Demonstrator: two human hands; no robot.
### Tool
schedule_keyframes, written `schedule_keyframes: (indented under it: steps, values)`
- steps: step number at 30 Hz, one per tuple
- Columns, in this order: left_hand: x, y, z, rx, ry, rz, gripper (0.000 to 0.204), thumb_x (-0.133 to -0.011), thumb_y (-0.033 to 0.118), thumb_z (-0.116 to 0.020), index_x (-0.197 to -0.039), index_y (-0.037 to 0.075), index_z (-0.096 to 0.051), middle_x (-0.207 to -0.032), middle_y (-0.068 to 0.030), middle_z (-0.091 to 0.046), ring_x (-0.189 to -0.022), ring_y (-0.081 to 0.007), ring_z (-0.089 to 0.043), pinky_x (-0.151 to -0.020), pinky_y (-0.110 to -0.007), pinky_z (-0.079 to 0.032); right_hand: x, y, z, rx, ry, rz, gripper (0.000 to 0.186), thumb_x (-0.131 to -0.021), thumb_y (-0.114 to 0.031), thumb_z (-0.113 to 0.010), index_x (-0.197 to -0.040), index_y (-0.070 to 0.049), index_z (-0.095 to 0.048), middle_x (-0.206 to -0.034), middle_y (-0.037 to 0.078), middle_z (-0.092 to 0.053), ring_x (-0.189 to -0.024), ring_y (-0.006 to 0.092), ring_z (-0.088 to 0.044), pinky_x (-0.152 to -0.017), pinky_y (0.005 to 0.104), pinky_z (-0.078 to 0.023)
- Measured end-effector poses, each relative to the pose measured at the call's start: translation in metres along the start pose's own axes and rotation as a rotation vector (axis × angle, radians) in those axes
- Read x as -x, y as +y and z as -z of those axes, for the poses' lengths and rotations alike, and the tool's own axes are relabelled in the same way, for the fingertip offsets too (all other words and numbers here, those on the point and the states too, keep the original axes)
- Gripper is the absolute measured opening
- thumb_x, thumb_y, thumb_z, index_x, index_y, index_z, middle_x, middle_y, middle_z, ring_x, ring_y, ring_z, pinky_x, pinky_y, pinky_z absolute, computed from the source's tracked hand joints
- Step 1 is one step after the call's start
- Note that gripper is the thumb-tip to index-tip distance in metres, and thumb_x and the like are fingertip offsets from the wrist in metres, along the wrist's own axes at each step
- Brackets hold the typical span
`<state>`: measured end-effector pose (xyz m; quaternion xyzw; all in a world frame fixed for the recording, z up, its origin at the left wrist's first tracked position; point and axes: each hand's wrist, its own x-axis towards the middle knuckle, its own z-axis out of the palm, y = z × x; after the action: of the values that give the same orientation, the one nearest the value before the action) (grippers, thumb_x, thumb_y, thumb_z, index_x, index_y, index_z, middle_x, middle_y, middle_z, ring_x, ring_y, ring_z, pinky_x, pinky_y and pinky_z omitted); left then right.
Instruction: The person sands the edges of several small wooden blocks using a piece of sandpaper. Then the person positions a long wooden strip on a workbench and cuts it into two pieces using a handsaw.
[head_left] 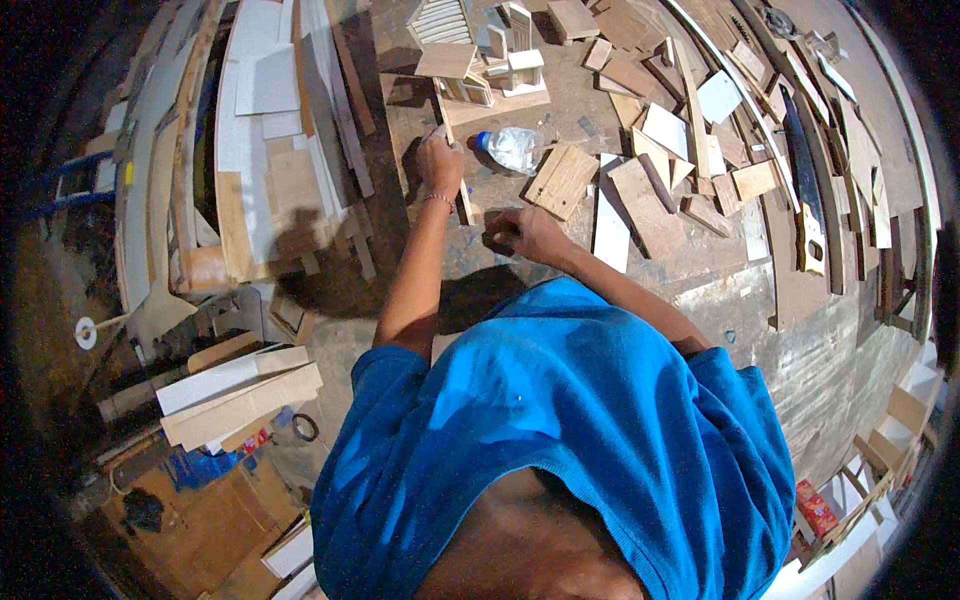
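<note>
Two hands on the workbench [560, 110] | left hand [438, 160] curled, pressing a thin wooden strip [455, 165] flat | right hand [520, 232] closed loosely (what it pinches I cannot tell, fingers hide it) | strip runs under left hand, ending just beside right hand | crumpled plastic bottle [512, 148] near, between both wrists and a small board [562, 180].

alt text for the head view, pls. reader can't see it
A person in a blue shirt leans over a cluttered wooden workbench, left hand pressing on a thin wooden strip, right hand resting on the bench close by. Wood offcuts, a crumpled plastic bottle and a handsaw lie around them.
</note>
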<state>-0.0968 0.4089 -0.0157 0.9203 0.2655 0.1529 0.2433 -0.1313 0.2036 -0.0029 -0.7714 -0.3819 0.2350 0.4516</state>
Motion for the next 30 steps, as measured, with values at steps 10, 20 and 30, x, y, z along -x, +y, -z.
schedule_keyframes:
  steps: [10, 20, 30]
  values:
    - [-0.005, 0.004, -0.005, -0.088, 0.120, 0.068, 0.020, -0.073, 0.018, -0.058, -0.086, 0.003, -0.064, -0.084, -0.0194, -0.062, -0.080, -0.0348, -0.059, -0.070, -0.041, -0.047, -0.002, 0.010, -0.006, 0.018, 0.008, -0.002, 0.025, -0.069, -0.029, -0.063, -0.085, -0.010, -0.061, -0.072, 0.015, -0.061, -0.063, 0.0329, -0.058, -0.058, 0.0397, -0.046]
    - [-0.012, 0.018, -0.009, -0.245, 0.123, 0.162, 0.018, -0.073, 0.021, -0.060, -0.077, 0.004, -0.062, -0.080, -0.0175, -0.062, -0.077, -0.0326, -0.061, -0.066, -0.042, -0.048, -0.002, -0.002, 0.004, -0.002, -0.003, -0.002, 0.020, -0.069, -0.024, -0.061, -0.082, -0.009, -0.060, -0.071, 0.015, -0.060, -0.063, 0.0338, -0.057, -0.057, 0.0402, -0.045]
    - [-0.012, 0.014, -0.001, -0.137, 0.152, 0.192, 0.021, -0.069, 0.021, -0.064, -0.073, 0.000, -0.060, -0.074, -0.0188, -0.061, -0.070, -0.0346, -0.060, -0.062, -0.041, -0.046, -0.003, -0.008, 0.011, 0.039, -0.092, -0.064, 0.021, -0.073, -0.018, -0.063, -0.090, -0.006, -0.063, -0.082, 0.013, -0.064, -0.074, 0.0272, -0.062, -0.066, 0.0349, -0.048]
